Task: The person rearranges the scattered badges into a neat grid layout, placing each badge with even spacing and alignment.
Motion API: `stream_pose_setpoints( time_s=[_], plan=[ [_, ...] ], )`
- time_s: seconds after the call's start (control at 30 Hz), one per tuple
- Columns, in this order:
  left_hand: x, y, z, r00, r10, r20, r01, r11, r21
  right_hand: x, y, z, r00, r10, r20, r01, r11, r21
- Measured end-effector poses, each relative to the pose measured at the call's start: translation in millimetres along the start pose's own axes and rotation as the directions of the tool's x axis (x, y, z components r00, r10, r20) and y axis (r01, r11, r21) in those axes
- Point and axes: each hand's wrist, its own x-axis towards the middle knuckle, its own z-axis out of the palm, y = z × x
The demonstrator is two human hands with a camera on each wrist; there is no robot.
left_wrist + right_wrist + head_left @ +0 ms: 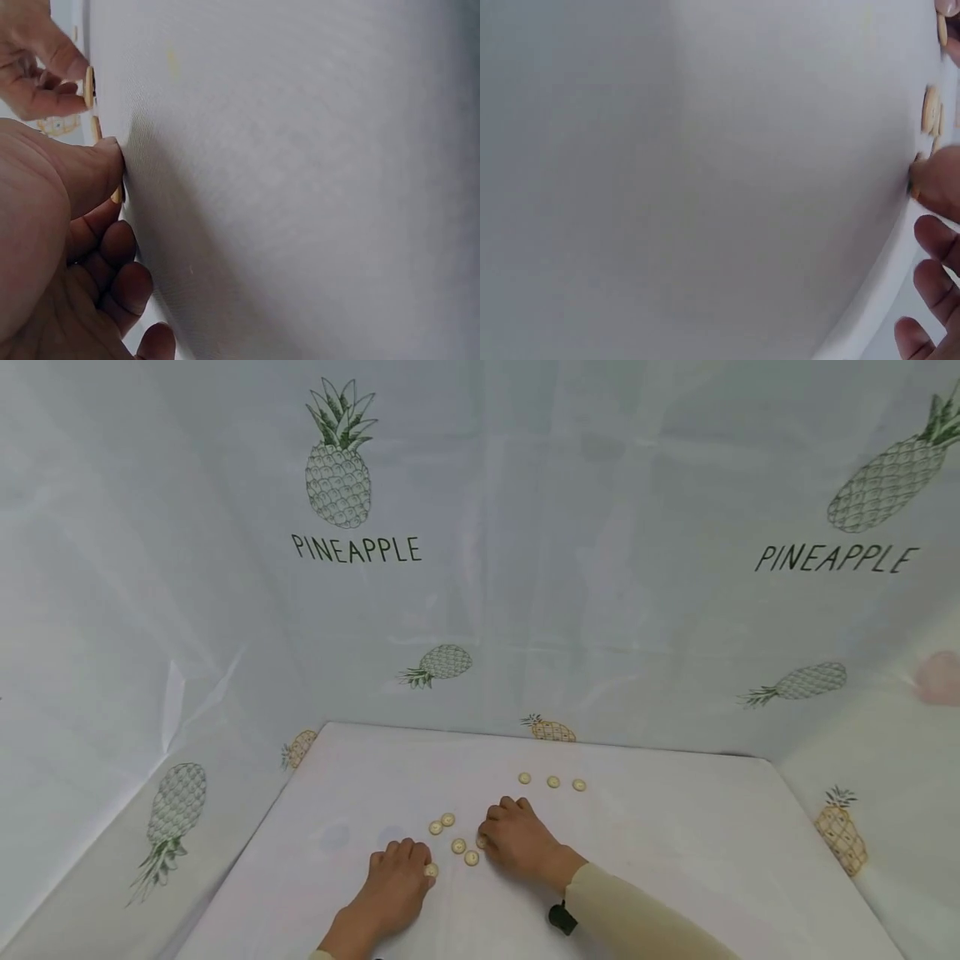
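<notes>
Small round pale wooden discs with faint dark marks lie on the white-covered table. My left hand [396,883] pinches one disc [431,870] between thumb and forefinger at the tabletop; the left wrist view shows this disc's edge [116,195] under the thumb. To the right, my right hand [521,839] pinches another disc [482,842], whose edge [915,192] shows beside the thumb in the right wrist view. Between the hands are two loose discs, one [458,846] slightly behind the other [471,857]. Another pair, a disc [435,828] and its neighbour [447,819], sits farther back.
Toward the back, three discs form a spaced row: a left one [524,777], a middle one [552,782] and a right one [579,785]. White cloth with printed pineapples [337,485] hangs around the table [675,827]. A black object [562,918] is at the right wrist.
</notes>
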Motion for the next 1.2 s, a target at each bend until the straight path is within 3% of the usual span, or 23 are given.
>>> stream_pose_setpoints(
  time_s=[0.5,0.8,1.0,1.2],
  plan=[
    [0.9,3.3,-4.1,1.0,0.0,0.005,0.0,1.0,-0.01,-1.8,5.1,5.5,1.0,-0.008,-0.028,0.007,0.999,-0.047],
    [2.0,1.8,0.7,1.0,-0.005,0.004,0.005,1.0,-0.004,-5.0,11.9,9.3,0.994,-0.091,-0.057,0.082,0.987,-0.137],
    [2.6,2.3,0.7,1.0,-0.006,0.006,0.006,1.0,-0.003,-2.6,13.5,8.1,0.992,-0.105,-0.068,0.095,0.987,-0.128],
    [2.9,2.9,-1.0,1.0,-0.012,0.017,0.012,1.0,-0.003,0.2,11.9,9.4,0.991,-0.102,-0.088,0.098,0.994,-0.048]
  ],
)
